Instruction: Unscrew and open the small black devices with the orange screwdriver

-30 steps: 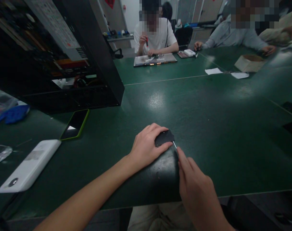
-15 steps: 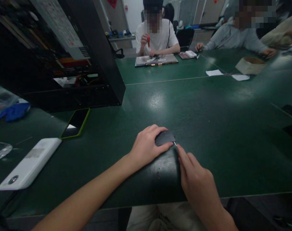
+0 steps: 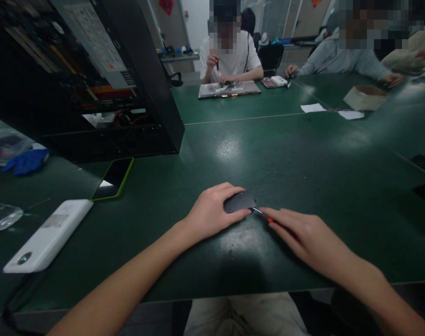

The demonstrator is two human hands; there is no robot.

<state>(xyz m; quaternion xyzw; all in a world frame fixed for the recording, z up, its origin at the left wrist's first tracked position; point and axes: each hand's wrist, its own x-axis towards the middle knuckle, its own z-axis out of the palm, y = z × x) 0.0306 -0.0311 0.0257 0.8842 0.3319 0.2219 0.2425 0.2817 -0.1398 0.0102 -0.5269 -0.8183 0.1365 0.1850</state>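
A small dark grey, rounded device (image 3: 239,201) rests on the green table (image 3: 268,163) near its front edge. My left hand (image 3: 214,207) grips it from the left, with the thumb along the near side and the fingers along the far side. In my right hand (image 3: 299,231) is a small screwdriver (image 3: 270,219) with a red part and a thin metal shaft. The shaft's tip meets the device's right end, at the near corner. My right fingers cover most of the handle.
An open black computer case (image 3: 166,107) stands at the left. Nearby lie a green-edged phone (image 3: 114,178), a white device (image 3: 51,233) and a blue glove (image 3: 26,162). Across the table, a person works on a flat panel (image 3: 229,89); a box (image 3: 364,98) sits at the back right.
My right hand has swung outward to the right and lies flatter, so the screwdriver slants lower and its red part shows. My left hand still holds the device.
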